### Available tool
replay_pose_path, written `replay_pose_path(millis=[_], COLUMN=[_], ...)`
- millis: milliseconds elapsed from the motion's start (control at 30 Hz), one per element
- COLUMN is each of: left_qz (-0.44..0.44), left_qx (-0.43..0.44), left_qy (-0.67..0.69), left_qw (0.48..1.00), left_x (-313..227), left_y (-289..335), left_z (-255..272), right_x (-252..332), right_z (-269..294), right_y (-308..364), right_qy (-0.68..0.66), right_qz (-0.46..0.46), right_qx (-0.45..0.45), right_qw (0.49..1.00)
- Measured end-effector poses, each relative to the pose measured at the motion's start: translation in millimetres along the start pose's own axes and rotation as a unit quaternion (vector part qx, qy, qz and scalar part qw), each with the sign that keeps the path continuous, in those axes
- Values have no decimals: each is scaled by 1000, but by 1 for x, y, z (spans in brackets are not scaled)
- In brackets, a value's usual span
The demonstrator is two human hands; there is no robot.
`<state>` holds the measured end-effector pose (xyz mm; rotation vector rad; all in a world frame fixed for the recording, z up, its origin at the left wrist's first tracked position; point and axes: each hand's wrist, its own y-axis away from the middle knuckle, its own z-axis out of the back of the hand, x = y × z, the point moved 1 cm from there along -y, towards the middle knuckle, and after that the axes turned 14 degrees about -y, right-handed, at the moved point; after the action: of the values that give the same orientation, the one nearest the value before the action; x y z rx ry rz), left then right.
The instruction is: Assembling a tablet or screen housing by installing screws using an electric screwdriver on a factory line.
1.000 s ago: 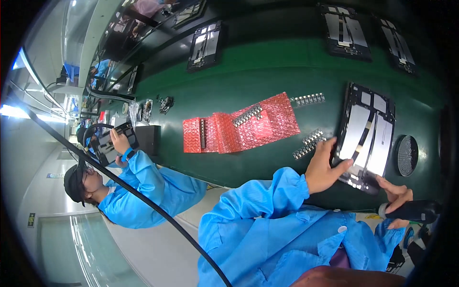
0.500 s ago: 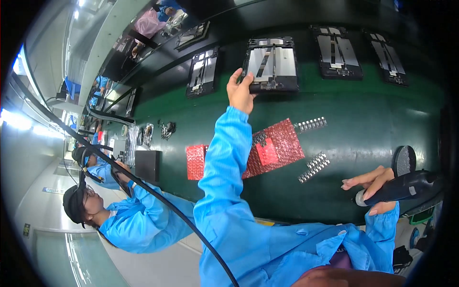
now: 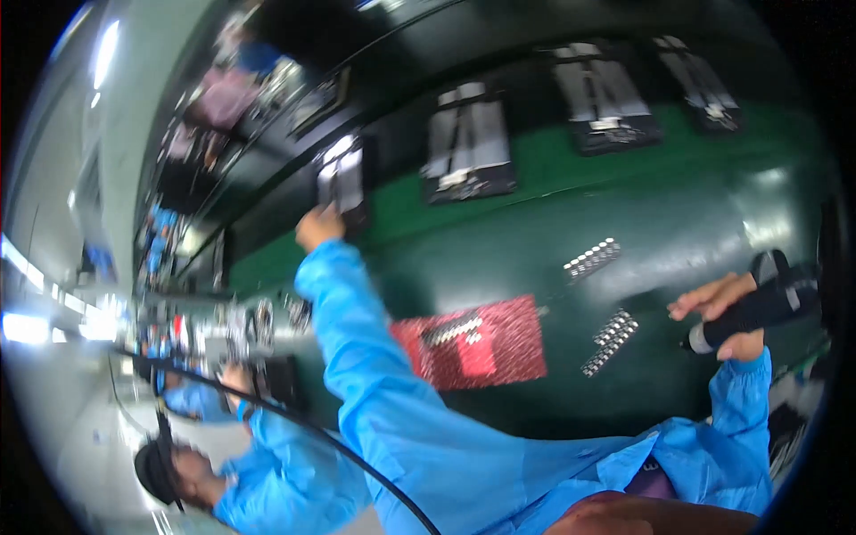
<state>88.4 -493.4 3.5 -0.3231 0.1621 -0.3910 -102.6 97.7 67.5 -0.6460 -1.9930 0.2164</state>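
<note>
1. At 3 to 4 o'clock, the right hand (image 3: 724,296) has thumb and fingers around what looks like a black electric screwdriver (image 3: 758,316).
2. Red bubble wrap (image 3: 522,343) lies at 5 o'clock.
3. At 10 o'clock, the left hand (image 3: 321,227) is at the lower end of an opened tablet (image 3: 348,178); blur hides whether its fingers touch or pinch.
4. Apparent step: fetching that tablet; this calls for a firm edge grip.
5. Three more tablets (image 3: 473,147) span 12 to 2 o'clock.

Tablets (image 3: 489,134) line the back of a bench (image 3: 499,245), behind bubble wrap (image 3: 524,346) and, to its right, strips (image 3: 611,340); farther right, a tool (image 3: 758,314) sits in the right hand (image 3: 722,303).
</note>
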Motion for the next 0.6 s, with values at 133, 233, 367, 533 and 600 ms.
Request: replay_pose_path(millis=[133,233,367,533,600], left_qz=[118,223,218,196,143], left_qx=[121,240,328,301,275], left_qy=[42,72,304,526,529], left_qw=[985,942,867,771,790], left_x=[97,144,37,65,28], left_y=[-32,-42,-5,6,40], left_z=[-15,-38,19,73,111], right_x=[-10,-20,4,33,42], right_z=[15,20,34,37,39], right_y=[-8,0,22,16,29], right_qy=[-17,-15,90,260,251], right_qz=[-5,-7,51,102,125], right_qx=[-85,-107,-185,-141,-148], right_qw=[996,994,977,950,949])
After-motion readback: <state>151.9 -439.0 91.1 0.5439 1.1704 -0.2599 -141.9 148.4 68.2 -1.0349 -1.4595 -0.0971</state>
